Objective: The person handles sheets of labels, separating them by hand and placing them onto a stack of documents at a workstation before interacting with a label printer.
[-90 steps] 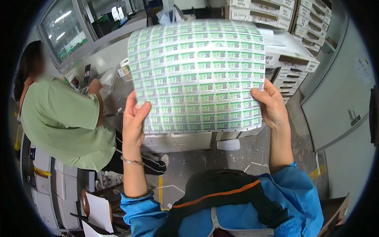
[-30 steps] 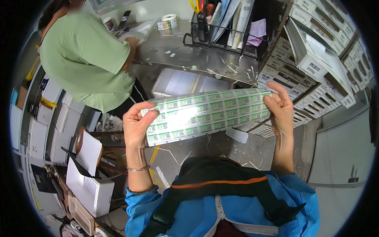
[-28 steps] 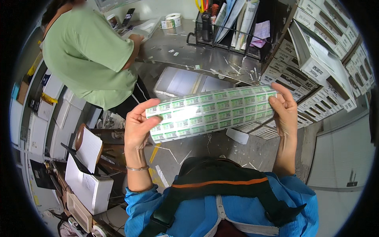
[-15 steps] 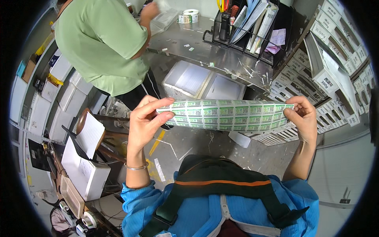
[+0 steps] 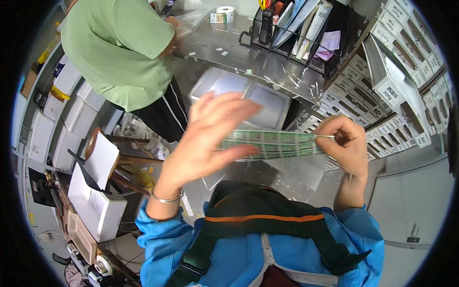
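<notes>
A sheet of small green and white labels [image 5: 277, 143] lies almost flat in front of my chest, seen nearly edge-on. My right hand [image 5: 346, 146] pinches its right end between thumb and fingers. My left hand [image 5: 208, 138] rests flat on top of the sheet's left part with the fingers spread, blurred by motion; a thin bracelet shows at its wrist. Whether the left hand grips the sheet cannot be told.
A person in a green shirt [image 5: 119, 52] stands at a metal counter [image 5: 248, 52] to the upper left. A black wire organiser [image 5: 296, 33] holds papers. Stacks of small white boxes [image 5: 397, 71] fill the right. A white carton [image 5: 95, 210] sits at lower left, a tape roll [image 5: 222, 14] on the counter.
The label sheet has tipped from upright and facing me to nearly flat. My view has turned downward. My left hand has moved from the sheet's left edge onto its top.
</notes>
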